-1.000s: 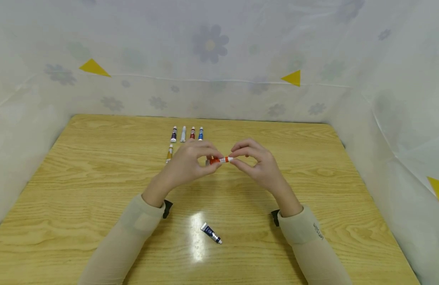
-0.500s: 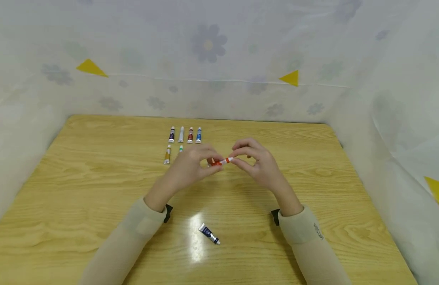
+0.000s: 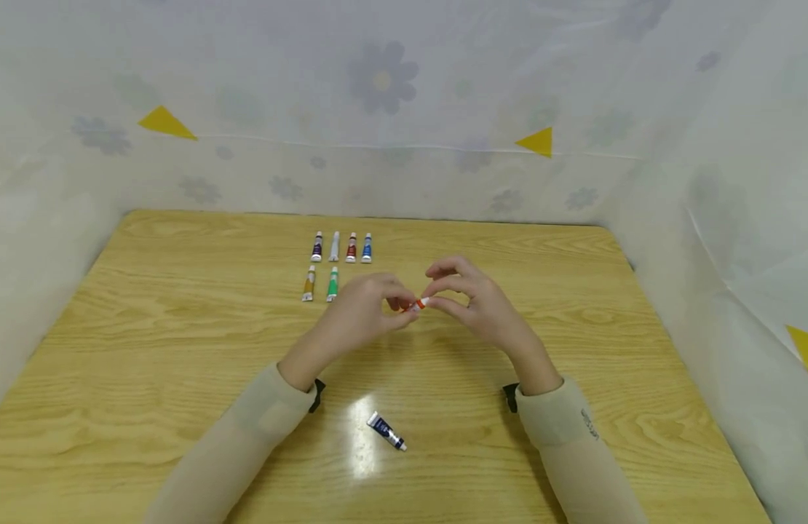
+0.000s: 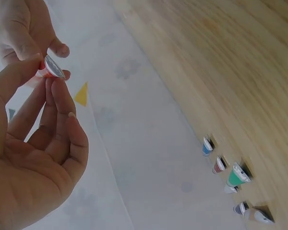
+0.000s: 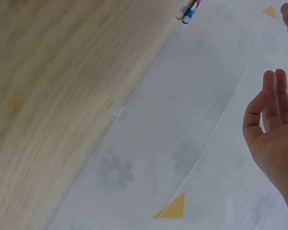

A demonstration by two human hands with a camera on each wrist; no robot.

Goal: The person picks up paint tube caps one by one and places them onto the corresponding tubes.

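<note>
Orange paint tube (image 3: 418, 304) held above the worktop (image 3: 181, 349), long axis running left to right between both grips. Left hand (image 3: 361, 313) pinches its crimped end; right hand (image 3: 472, 302) pinches the white cap end. Both equally near.

Head view: high, looks forward and down over whole tabletop (image 3: 148, 342), moderate distance. Left wrist view: tilted, very near left hand (image 4: 29, 158), looks past fingers (image 4: 57, 103) toward paint tubes (image 4: 235, 175) by curtain. Right wrist view: tilted, skims tabletop toward curtain (image 5: 182, 124). All three share tube row.
</note>
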